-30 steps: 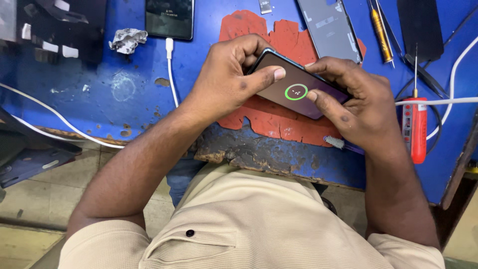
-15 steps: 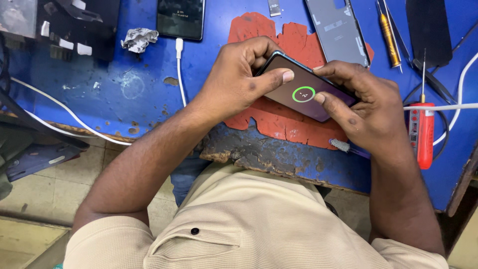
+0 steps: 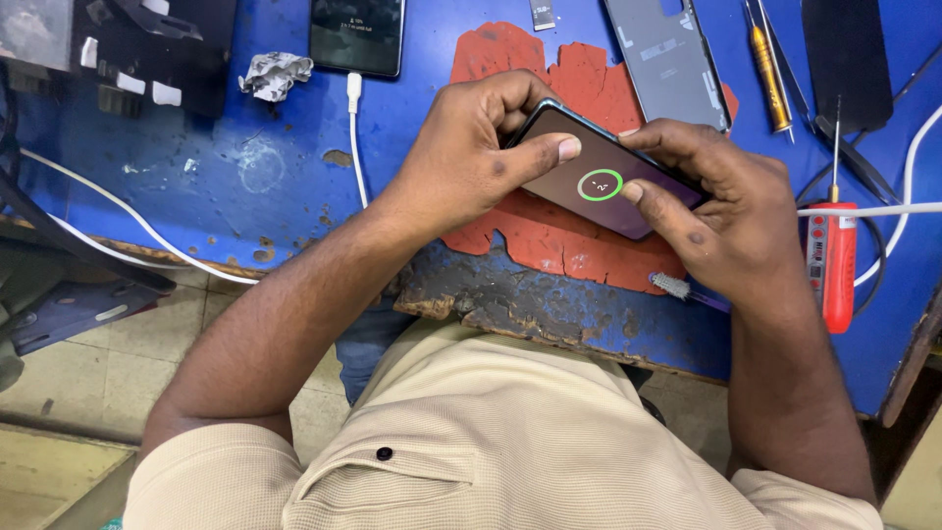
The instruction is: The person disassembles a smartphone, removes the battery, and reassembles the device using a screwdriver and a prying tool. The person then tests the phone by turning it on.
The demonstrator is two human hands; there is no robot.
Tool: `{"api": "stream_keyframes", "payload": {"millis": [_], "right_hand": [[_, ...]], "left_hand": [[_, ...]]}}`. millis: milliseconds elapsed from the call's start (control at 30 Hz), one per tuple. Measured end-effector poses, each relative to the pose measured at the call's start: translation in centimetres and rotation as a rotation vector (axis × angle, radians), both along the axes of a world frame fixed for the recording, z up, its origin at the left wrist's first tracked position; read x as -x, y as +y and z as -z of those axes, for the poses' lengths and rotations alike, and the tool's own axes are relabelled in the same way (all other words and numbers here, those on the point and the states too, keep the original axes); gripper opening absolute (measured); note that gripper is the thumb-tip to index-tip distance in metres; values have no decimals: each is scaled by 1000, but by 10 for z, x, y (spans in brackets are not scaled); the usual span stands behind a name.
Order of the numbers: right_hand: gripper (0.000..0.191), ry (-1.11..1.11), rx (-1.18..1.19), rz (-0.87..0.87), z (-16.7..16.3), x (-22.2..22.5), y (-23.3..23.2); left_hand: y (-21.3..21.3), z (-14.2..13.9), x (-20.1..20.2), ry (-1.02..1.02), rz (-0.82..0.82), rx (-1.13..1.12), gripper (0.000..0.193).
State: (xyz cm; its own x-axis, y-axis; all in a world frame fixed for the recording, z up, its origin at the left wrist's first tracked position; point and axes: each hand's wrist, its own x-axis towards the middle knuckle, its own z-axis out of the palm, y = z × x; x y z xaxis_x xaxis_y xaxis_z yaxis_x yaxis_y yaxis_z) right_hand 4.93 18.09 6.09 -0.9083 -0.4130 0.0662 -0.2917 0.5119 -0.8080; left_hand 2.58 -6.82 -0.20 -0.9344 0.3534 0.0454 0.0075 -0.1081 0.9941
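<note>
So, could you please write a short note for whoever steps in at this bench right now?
Left hand: grips the top end of the dark phone, thumb on the glass.
Right hand: holds the lower end, thumb pressed beside the green ring on the screen.
The phone is held just above the red mat on the blue bench.
Done: the screen is lit.
Nearby: red screwdriver to the right, grey back cover above, second phone on a white cable.

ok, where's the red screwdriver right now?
Head view, far right: the red screwdriver lies on the blue bench, just beyond the right hand, under a white cable.
</note>
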Motion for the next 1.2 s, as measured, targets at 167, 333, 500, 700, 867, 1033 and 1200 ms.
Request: {"api": "stream_keyframes", "payload": {"millis": [167, 333, 500, 700, 867, 1033, 1200], "right_hand": [[36, -8, 3, 2, 0, 0, 0], [35, -26, 11, 11, 0, 0, 0], [35, -18, 16, -2, 0, 1, 1], [34, -25, 20, -4, -1, 1, 2], [33, -13, 4, -1, -1, 2, 3], [32, -6, 8, -7, 0, 2, 4], [31, -15, -2, -4, -2, 2, 5]], "left_hand": [[0, 1, 1, -19, 9, -28, 16], [0, 1, 0, -13, -2, -6, 16], [1, 0, 0, -26, 0, -17, 16], [0, -1, 0, -18, -4, 13, 15], [2, -1, 1, -37, 5, -16, 15], [3, -2, 0, -59, 6, -17, 15], [3, -3, 0, -57, 8, -21, 14]]}}
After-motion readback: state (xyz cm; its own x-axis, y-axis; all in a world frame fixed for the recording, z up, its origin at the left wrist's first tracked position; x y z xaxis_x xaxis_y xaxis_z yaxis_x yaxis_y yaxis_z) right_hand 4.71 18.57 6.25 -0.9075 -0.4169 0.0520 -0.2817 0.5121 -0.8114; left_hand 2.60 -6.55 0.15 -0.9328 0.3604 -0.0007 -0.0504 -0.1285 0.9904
